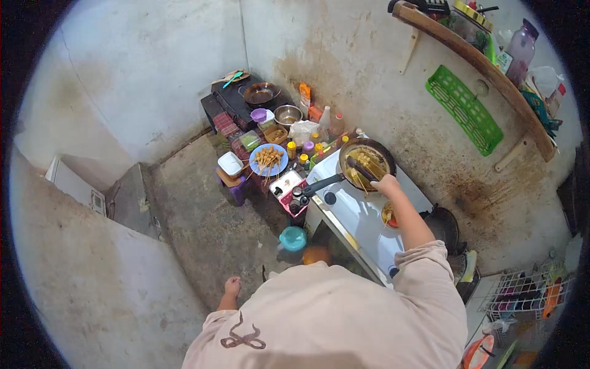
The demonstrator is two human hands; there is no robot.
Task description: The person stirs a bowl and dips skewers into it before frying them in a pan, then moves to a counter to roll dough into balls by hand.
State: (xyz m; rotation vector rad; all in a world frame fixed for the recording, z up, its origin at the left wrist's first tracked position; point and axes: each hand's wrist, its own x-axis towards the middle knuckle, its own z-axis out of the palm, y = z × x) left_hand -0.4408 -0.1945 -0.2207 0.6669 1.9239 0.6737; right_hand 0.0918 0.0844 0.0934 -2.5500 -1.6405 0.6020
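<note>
With its end in the frying pan [386, 158] on the stove [353, 212], a dark utensil [359, 167] was gripped by the right hand [386, 184]; low strokes seemed advisable, the pan handle [324, 183] being unheld. The left hand's [232, 286] closure could not be told.

Open floor [203, 203] lies beyond the left hand [232, 286], but the pan handle [326, 184] obstructs one corner of the stove [362, 224]

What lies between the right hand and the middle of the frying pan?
A dark utensil, gripped by the right hand, reaches over the frying pan; the head view shows it.
</note>
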